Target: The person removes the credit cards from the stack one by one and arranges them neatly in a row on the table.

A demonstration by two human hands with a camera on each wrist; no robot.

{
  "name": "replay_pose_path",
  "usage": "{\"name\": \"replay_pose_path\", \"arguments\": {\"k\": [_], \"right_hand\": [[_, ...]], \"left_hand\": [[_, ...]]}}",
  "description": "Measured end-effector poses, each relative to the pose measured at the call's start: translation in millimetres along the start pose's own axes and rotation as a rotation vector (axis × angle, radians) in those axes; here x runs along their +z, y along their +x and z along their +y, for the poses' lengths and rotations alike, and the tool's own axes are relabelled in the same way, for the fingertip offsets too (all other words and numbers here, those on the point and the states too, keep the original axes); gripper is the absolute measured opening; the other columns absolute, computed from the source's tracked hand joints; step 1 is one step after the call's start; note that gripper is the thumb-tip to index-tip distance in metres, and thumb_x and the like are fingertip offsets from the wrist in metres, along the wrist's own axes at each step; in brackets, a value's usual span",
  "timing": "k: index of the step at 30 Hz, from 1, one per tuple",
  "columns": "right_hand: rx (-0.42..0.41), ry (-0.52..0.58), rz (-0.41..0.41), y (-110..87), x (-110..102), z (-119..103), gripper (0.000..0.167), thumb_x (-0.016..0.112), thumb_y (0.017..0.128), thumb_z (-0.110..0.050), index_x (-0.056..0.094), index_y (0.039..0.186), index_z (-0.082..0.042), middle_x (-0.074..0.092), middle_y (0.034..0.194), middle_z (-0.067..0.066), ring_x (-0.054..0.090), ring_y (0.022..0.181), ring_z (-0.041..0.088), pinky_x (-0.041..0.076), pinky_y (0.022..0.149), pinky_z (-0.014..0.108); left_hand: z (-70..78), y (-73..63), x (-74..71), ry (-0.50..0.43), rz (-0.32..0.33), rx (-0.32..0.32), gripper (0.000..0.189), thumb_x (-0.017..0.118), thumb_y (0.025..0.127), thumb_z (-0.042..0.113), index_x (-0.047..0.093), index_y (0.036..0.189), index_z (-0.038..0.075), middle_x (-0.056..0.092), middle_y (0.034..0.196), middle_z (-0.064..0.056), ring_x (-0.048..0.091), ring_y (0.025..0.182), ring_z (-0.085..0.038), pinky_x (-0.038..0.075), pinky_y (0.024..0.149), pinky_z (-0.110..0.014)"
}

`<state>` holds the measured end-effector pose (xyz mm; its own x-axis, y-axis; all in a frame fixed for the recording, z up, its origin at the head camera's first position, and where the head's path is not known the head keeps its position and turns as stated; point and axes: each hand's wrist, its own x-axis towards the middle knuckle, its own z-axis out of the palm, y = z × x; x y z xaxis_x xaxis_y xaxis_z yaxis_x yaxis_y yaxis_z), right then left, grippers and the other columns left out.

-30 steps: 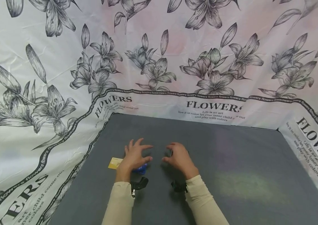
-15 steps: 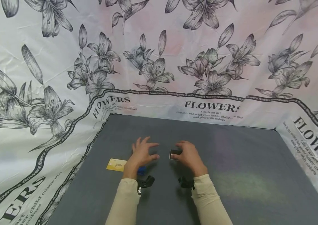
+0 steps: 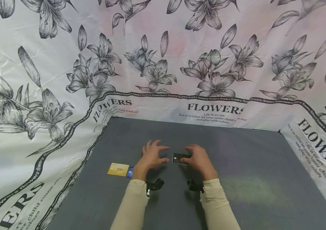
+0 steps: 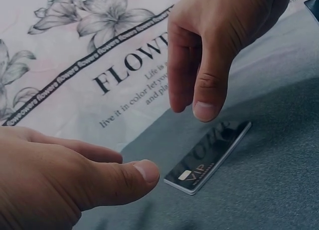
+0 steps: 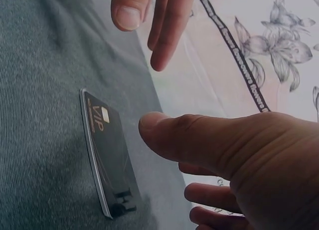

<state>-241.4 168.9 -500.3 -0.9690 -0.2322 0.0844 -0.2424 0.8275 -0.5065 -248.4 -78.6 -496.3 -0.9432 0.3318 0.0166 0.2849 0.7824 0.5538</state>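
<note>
A black card with gold "VIP" lettering and a pale edge [image 3: 179, 158] lies flat on the grey tabletop [image 3: 237, 179]. My right hand [image 3: 199, 161] hovers over its right end, thumb and fingers spread apart, gripping nothing. In the right wrist view the thumb [image 5: 169, 132] is above the card [image 5: 112, 155] with a gap between them. My left hand [image 3: 152, 158] is held just left of the card, thumb and fingers apart and holding nothing. Behind its wrist, a yellow card [image 3: 118, 169] lies beside a blue card [image 3: 129, 172] that the wrist partly covers.
White cloth printed with flowers and lettering [image 3: 157, 76] rises along the back and sides of the table. A dark camera mount is strapped to each wrist, the left one [image 3: 156, 184] and the right one [image 3: 194, 186].
Both hands have moved to the right, uncovering more of the black card and the yellow and blue cards. The cards stay where they were on the table.
</note>
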Motion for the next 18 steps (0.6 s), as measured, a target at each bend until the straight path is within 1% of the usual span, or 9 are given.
{"name": "replay_pose_path", "arguments": {"k": [6, 12, 14, 18], "right_hand": [[0.026, -0.005, -0.003, -1.9, 0.2, 8.3, 0.058, 0.09, 0.092, -0.022, 0.071, 0.14, 0.004, 0.064, 0.149, 0.03, 0.06, 0.139, 0.052, 0.05, 0.114, 0.064], [0.043, 0.003, -0.008, -3.0, 0.5, 13.6, 0.059, 0.091, 0.09, -0.021, 0.071, 0.138, 0.006, 0.064, 0.147, 0.031, 0.06, 0.138, 0.053, 0.05, 0.114, 0.064], [0.051, 0.01, -0.016, -3.0, 1.5, 15.5, 0.059, 0.092, 0.089, -0.021, 0.071, 0.138, 0.006, 0.064, 0.147, 0.031, 0.059, 0.139, 0.053, 0.049, 0.115, 0.064], [0.058, 0.016, -0.025, -3.7, 3.1, 20.3, 0.06, 0.093, 0.088, -0.021, 0.071, 0.138, 0.006, 0.064, 0.147, 0.031, 0.059, 0.139, 0.052, 0.049, 0.116, 0.064]], "left_hand": [[1.8, 9.6, 9.8, 0.02, -0.014, -0.014, 0.058, 0.089, 0.094, 0.034, 0.071, 0.149, 0.024, 0.037, 0.175, -0.019, 0.017, 0.164, -0.058, 0.016, 0.127, -0.082], [3.9, 16.8, 16.4, 0.013, -0.035, 0.0, 0.057, 0.09, 0.094, 0.032, 0.072, 0.147, 0.022, 0.037, 0.174, -0.021, 0.017, 0.163, -0.06, 0.015, 0.127, -0.082], [-3.6, 23.9, 26.1, 0.008, -0.027, 0.014, 0.056, 0.091, 0.092, 0.033, 0.073, 0.145, 0.024, 0.039, 0.173, -0.021, 0.019, 0.161, -0.061, 0.018, 0.124, -0.084], [-10.3, 33.1, 37.5, -0.008, -0.036, 0.016, 0.056, 0.092, 0.09, 0.033, 0.074, 0.143, 0.027, 0.039, 0.173, -0.02, 0.018, 0.162, -0.06, 0.018, 0.124, -0.085]]}}
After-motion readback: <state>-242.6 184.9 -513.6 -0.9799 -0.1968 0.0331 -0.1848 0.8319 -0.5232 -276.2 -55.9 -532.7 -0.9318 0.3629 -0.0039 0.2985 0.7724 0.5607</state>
